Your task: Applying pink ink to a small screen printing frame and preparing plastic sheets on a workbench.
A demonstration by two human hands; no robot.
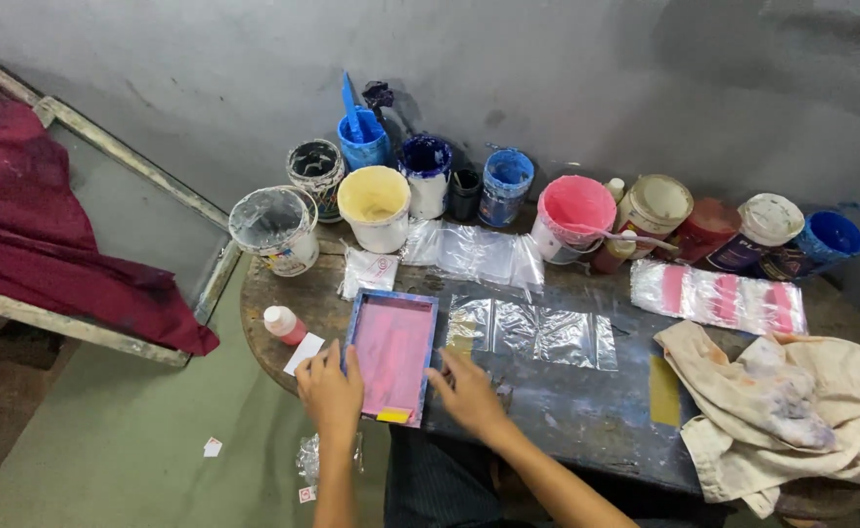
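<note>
A small blue-framed printing screen point(392, 353) with a pink-stained mesh lies flat on the dark wooden table point(586, 416). A small yellow squeegee point(394, 416) rests at its near edge. My left hand point(330, 389) presses on the screen's left frame, fingers spread. On the right side of the frame, my right hand point(467, 391) lies flat with fingertips touching the table. Clear plastic bags point(537, 335) are laid out just right of the screen. Neither hand grips anything.
Several paint tubs stand along the back: white point(275, 228), cream point(375, 206), blue point(364, 142), pink point(573, 217). A small red-filled bottle point(283, 324), a stained cloth point(792, 406), pink-printed bags point(718, 297) and a maroon cloth on a frame point(29, 220) surround the work.
</note>
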